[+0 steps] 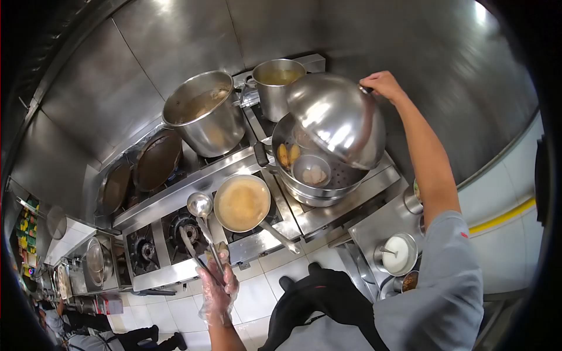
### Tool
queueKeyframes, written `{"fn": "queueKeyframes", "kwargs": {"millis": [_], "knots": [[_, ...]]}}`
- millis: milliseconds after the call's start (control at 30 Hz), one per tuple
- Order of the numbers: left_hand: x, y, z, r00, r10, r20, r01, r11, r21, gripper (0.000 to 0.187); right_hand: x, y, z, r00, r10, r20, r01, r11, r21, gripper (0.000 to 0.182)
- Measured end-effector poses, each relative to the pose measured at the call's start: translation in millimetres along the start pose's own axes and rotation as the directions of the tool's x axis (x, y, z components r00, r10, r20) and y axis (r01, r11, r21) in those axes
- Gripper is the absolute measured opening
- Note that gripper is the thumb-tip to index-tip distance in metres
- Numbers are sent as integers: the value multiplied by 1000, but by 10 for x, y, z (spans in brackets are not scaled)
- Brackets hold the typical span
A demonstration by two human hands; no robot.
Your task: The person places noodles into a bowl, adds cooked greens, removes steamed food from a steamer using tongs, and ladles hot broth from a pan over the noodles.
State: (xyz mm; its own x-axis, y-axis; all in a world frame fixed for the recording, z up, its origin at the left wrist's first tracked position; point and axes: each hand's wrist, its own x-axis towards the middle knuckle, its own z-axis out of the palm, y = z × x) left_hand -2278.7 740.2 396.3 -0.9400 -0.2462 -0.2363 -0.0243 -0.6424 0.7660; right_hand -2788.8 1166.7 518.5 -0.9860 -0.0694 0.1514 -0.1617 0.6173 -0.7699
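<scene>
My right hand (386, 86) grips the knob of a domed steel lid (339, 120), which is tilted up over a steamer pot (345, 190). Inside that steamer are a small steel bowl (311, 170) with pale pieces and some yellow pieces (288, 155) beside it. In a clear plastic glove, my left hand (218, 289) is closed around a ladle (199, 205) and what look like metal tongs (190, 244). Near the ladle, a long-handled pan (242, 203) of light brown liquid sits on the stove.
Behind stand a large stockpot (211, 128) and a smaller pot (275, 96) of yellowish liquid. Two dark pans (157, 161) lean at the left. A container of white liquid (399, 254) is on the right counter. At the lower left, another person (99, 333) is visible.
</scene>
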Motion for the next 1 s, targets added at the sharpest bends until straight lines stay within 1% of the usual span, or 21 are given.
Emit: {"fn": "queueKeyframes", "kwargs": {"millis": [33, 67, 100, 133, 167, 200, 233, 300, 333, 367, 433, 467, 533, 567, 633, 700, 767, 833, 900, 967, 1000], "knots": [[66, 1, -36, 999, -30, 18, 29, 998, 59, 63, 8, 99, -147, 999, 27, 25, -29, 993, 113, 29], [172, -3, -92, 995, -81, -49, 87, 987, 133, 64, 65, 235, -271, 997, 68, 34, -72, 982, 172, 28], [260, -11, -94, 992, -90, -93, 107, 973, 204, 58, 141, 372, -361, 993, 108, 44, -116, 966, 233, 28], [369, 13, -54, 995, -57, -87, 87, 915, 394, 53, 145, 411, -416, 993, 111, 40, -117, 966, 230, 28], [491, 49, 32, 997, -25, -72, 62, 819, 571, 48, 125, 457, -479, 991, 132, 37, -137, 942, 305, 28], [589, 118, 161, 998, -52, -17, 50, 743, 667, 39, 111, 508, -546, 987, 155, 34, -156, 912, 379, 28], [745, 153, 216, 999, -41, -13, 34, 563, 826, 35, 99, 539, -598, 986, 163, 27, -161, 911, 379, 28], [966, 231, 480, 997, 4, 79, -76, 294, 953, 35, 98, 586, -652, 980, 189, 59, -196, 886, 421, 23], [1098, 278, 662, 990, 16, 139, -139, 192, 971, 37, 99, 592, -667, 980, 190, 63, -198, 883, 425, 23], [1158, 342, 878, 988, 14, 152, -152, 25, 988, 42, 103, 613, -675, 978, 200, 56, -204, 879, 430, 23], [1304, 399, 1250, 997, -30, 72, -76, -124, 989, 49, 141, 657, -702, 982, 165, 90, -188, 873, 450, 22], [1406, 407, 1345, 997, -31, 77, -80, -133, 988, 49, 154, 663, -708, 980, 182, 81, -199, 870, 450, 22], [1639, 401, 1426, 993, -71, 92, -109, -283, 953, 55, 169, 675, -702, 980, 186, 73, -199, 865, 461, 22], [1839, 394, 1409, 994, -63, 88, -103, -293, 951, 55, 186, 678, -690, 979, 192, 68, -202, 863, 463, 23], [2315, 371, 1366, 978, -83, 193, -210, -423, 882, 54, 216, 683, -678, 981, 180, 65, -189, 855, 483, 25], [2678, 361, 1718, 982, -105, 157, -188, -586, 788, 58, 233, 696, -653, 983, 170, 63, -178, 849, 498, 27], [3140, 268, 1911, 984, -127, 124, -177, -629, 757, 60, 255, 710, -652, 984, 165, 58, -172, 846, 505, 28], [3884, 23, 1834, 987, -146, 62, -147, -685, 713, 59, 252, 708, -660, 986, 157, 62, -166, 844, 510, 29], [4408, -149, 1807, 985, -157, 65, -154, -661, 735, 55, 274, 743, -653, 987, 148, 64, -160, 842, 515, 29], [4471, -180, 2019, 984, -166, 71, -162, -635, 755, 51, 307, 784, -665, 985, 158, 70, -172, 850, 498, 29], [4462, -188, 2146, 984, -174, -36, -75, -591, 803, 45, 310, 795, -668, 986, 154, 69, -168, 848, 502, 29]]}}
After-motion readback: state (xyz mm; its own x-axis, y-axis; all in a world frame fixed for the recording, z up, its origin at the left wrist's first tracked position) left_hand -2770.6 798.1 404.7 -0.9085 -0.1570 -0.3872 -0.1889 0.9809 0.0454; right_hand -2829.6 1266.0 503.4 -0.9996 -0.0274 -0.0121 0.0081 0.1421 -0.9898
